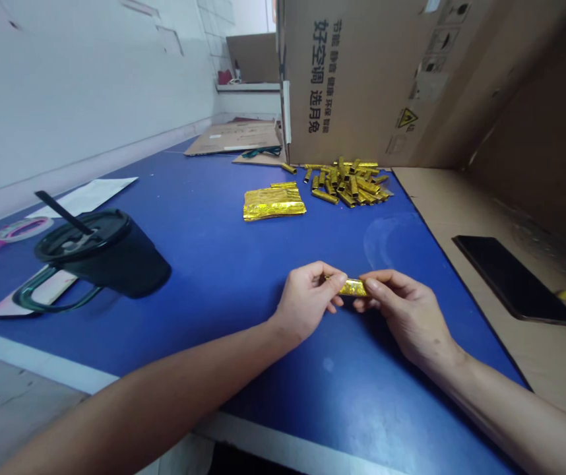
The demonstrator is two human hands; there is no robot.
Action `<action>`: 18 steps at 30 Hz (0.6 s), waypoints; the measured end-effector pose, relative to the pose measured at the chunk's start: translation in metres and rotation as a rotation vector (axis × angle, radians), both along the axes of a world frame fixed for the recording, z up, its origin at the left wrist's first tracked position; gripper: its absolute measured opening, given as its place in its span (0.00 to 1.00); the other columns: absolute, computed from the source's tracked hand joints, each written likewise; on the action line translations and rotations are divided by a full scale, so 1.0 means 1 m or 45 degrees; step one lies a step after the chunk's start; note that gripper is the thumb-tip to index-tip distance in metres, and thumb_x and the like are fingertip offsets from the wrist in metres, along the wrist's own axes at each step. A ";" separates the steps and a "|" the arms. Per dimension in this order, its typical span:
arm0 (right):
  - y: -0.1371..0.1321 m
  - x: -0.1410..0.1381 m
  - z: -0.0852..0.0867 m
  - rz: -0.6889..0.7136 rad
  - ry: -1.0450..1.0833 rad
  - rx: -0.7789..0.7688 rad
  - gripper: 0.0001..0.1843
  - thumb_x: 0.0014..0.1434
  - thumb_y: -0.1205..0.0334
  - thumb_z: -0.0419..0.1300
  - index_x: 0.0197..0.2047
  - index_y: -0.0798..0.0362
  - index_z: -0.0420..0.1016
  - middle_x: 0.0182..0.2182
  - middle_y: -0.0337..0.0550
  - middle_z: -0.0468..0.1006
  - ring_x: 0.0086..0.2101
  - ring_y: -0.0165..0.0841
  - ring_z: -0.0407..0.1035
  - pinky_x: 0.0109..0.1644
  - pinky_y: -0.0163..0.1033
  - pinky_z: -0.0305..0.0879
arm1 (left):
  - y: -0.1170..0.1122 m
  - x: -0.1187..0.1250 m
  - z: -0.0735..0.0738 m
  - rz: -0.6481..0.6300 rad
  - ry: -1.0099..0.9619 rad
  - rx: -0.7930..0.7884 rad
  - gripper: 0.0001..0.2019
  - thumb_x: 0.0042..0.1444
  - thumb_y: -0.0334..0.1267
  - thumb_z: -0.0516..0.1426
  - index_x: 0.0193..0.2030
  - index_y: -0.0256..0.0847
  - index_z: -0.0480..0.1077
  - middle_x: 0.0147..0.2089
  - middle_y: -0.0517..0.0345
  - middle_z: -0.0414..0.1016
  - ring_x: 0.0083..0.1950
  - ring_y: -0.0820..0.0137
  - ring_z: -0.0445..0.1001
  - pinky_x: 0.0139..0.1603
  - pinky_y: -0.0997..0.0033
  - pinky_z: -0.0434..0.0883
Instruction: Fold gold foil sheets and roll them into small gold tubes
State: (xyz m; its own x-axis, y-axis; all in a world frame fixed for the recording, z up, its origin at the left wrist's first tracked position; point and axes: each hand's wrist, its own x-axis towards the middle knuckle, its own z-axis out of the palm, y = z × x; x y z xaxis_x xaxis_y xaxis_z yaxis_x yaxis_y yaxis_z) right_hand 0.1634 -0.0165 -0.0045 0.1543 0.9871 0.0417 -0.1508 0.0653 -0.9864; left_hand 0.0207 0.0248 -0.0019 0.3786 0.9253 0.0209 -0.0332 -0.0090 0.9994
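Observation:
Above the blue worktop (204,336), my left hand (307,300) and my right hand (406,316) pinch opposite ends of a small folded strip of gold foil (352,287). Most of the strip is hidden by my fingers. Farther back, a heap of several short gold foil rolls (347,185) lies against a cardboard box. To its left is a flat stack of crinkled gold foil strips (274,203). Neither hand touches the heap or the stack.
A black tumbler (112,254) with a handle and straw stands on the left, near a pink tape roll (20,229) and white paper (88,196). The large cardboard box (362,79) stands at the back. A black phone (515,277) lies on cardboard to the right.

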 end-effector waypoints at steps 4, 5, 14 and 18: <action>-0.001 -0.001 0.001 0.105 -0.085 -0.041 0.13 0.46 0.57 0.64 0.35 0.54 0.74 0.24 0.40 0.77 0.21 0.29 0.69 0.27 0.35 0.66 | -0.001 -0.001 -0.003 -0.043 0.029 0.102 0.07 0.50 0.38 0.55 0.31 0.34 0.68 0.24 0.60 0.68 0.23 0.79 0.66 0.22 0.80 0.66; -0.001 0.000 0.001 0.102 -0.109 -0.037 0.12 0.46 0.57 0.63 0.34 0.54 0.75 0.24 0.40 0.77 0.21 0.29 0.69 0.27 0.35 0.66 | -0.001 -0.001 -0.003 -0.044 0.008 0.092 0.08 0.50 0.38 0.55 0.33 0.35 0.67 0.25 0.60 0.69 0.23 0.79 0.66 0.22 0.80 0.66; -0.004 0.001 0.003 0.055 -0.370 0.035 0.13 0.50 0.56 0.60 0.36 0.55 0.75 0.20 0.39 0.75 0.22 0.28 0.67 0.27 0.33 0.63 | 0.002 -0.002 -0.002 0.045 0.046 0.119 0.06 0.49 0.36 0.56 0.27 0.34 0.67 0.23 0.61 0.67 0.23 0.78 0.65 0.24 0.78 0.65; -0.005 0.000 0.007 0.070 -0.470 0.063 0.12 0.52 0.55 0.58 0.32 0.55 0.76 0.17 0.38 0.73 0.20 0.28 0.65 0.26 0.33 0.62 | 0.000 -0.002 -0.004 0.023 0.088 0.178 0.07 0.49 0.38 0.56 0.27 0.35 0.67 0.23 0.62 0.67 0.24 0.77 0.65 0.25 0.78 0.64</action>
